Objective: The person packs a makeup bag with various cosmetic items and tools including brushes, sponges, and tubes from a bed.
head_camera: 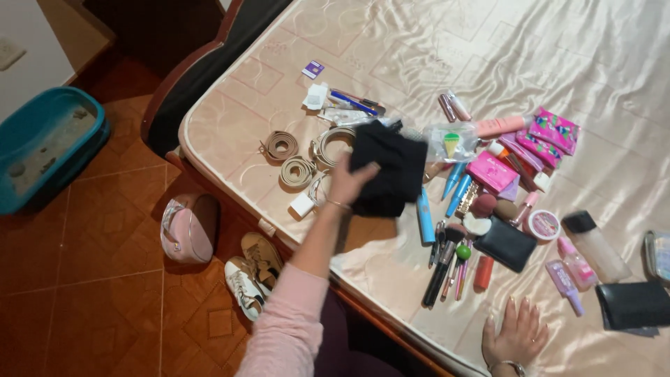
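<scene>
black cloth [388,167] hangs bunched from my left hand [347,183] at the middle of the frame, my fingers clamped on its left edge, lifting it just above the pale satin mattress [335,42] that fills most of the picture. my right hand [516,337] lies flat and open on the mattress at the lower right, fingers spread, holding nothing. just left of the cloth three coiled beige straps [299,157] sit close together, and a small white charger block [303,204] lies below them near the mattress edge. above the cloth, toward the upper middle, are a small purple card [313,69], a white packet [315,96] and a blue pen [353,102]. right of the cloth the bed is crowded with cosmetics: two blue tubes [455,187], a pink box [491,172], bright pink patterned packets [551,130], a black pouch [506,244], a black makeup brush [442,267], a round pink-lidded jar [543,225], and a clear bottle with a dark cap [594,244]. a black wallet [634,304] rests at the far right, well apart from my right hand. on the red tiled floor [105,307] at the lower left are a pink bag [188,228] and a pair of sneakers [252,274] beside the bed, and a teal tray [49,143] sits at the left edge of the frame.
</scene>
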